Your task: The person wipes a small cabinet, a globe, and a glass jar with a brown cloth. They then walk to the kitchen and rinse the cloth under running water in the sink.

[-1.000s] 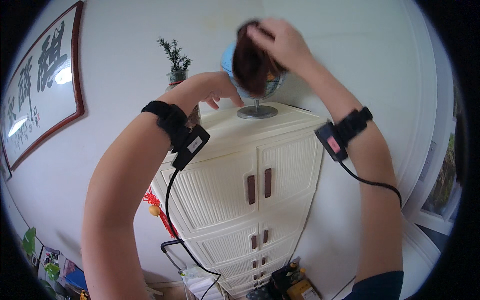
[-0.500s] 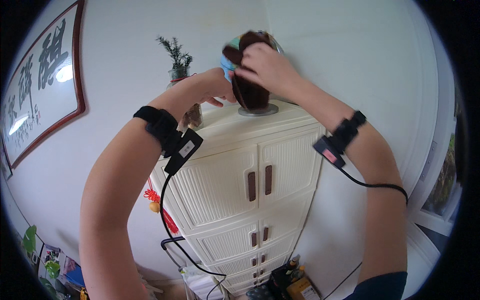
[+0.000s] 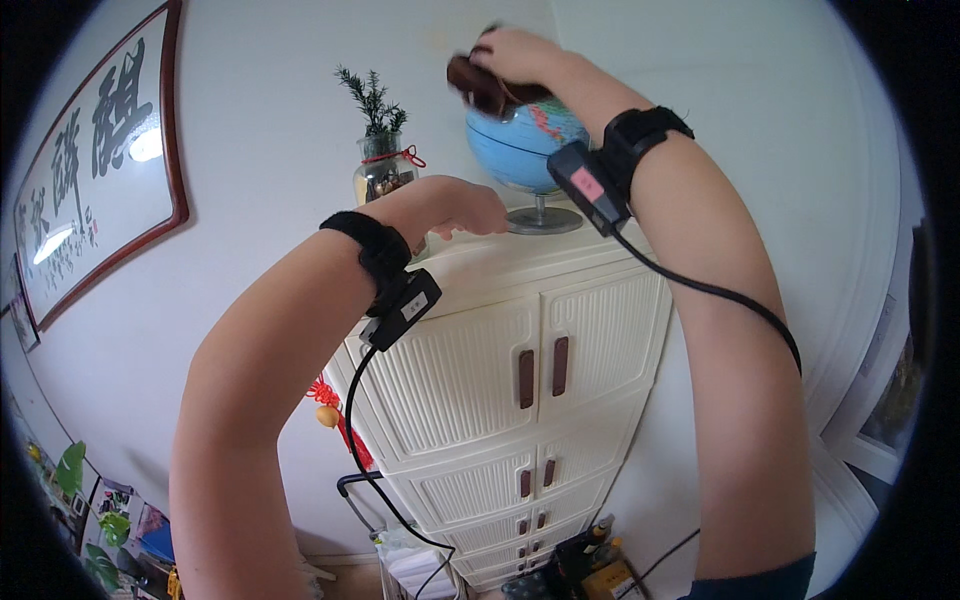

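Observation:
A blue globe (image 3: 512,152) on a round grey base (image 3: 545,221) stands on top of a tall cream cabinet (image 3: 460,270). My right hand (image 3: 515,55) is closed on a bunched dark brown cloth (image 3: 482,90) at the globe's upper left; both are slightly blurred. The globe's top is partly hidden by the hand and cloth. Low beside the base, my left hand (image 3: 468,207) holds nothing that I can see, its fingers partly hidden and loosely spread. Whether it touches the base I cannot tell.
Left of the globe, a glass jar (image 3: 377,165) holds a green sprig (image 3: 372,105), close behind my left wrist. A framed calligraphy piece (image 3: 100,150) hangs on the left wall. Cables run from bands on both wrists. Bottles and a box (image 3: 605,575) sit by the cabinet's foot.
My right hand has lifted the brown cloth up and left, uncovering the globe's front and stand. My left hand has stayed low near the base. The view has shifted slightly.

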A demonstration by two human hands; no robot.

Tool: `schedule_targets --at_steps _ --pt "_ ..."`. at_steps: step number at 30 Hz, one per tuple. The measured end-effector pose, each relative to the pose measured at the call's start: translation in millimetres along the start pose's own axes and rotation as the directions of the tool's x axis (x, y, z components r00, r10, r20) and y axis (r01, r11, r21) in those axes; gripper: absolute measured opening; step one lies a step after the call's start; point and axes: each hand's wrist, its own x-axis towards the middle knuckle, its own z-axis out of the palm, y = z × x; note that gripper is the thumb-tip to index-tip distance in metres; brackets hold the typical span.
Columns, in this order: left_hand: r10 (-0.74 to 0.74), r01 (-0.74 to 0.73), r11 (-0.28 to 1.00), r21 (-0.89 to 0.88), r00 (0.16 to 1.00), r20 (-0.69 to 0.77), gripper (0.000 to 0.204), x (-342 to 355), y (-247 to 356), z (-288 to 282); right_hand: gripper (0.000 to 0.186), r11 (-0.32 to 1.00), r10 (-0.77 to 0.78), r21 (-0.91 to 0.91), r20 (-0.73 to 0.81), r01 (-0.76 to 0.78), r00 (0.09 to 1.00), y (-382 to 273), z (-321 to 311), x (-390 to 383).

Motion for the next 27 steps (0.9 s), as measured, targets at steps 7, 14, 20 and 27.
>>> schedule_targets --at_steps 7,14,20,27 --pt "0.24 -0.241 0.971 -0.001 0.966 0.101 0.055 -6.4 -3.2 -17.0 0.039 0.97 -0.122 0.206 -0.043 0.129 0.992 -3.9 -29.0 -63.1" --pt "0.055 -0.052 0.997 -0.053 0.997 0.058 0.067 -37.7 24.2 -10.9 0.044 0.934 0.041 0.351 0.088 -0.069 0.995 4.2 -79.2 -99.2" --pt "0.107 -0.106 0.992 0.064 0.994 -0.008 0.066 -7.0 11.7 2.2 0.041 0.82 0.213 0.552 -0.047 -0.152 0.976 23.7 -70.4 -109.1" --pt "-0.078 0.058 0.995 0.079 0.956 0.282 0.07 50.3 26.4 9.5 0.044 0.837 0.448 0.535 -0.551 -0.115 0.704 61.9 -47.7 -100.8"
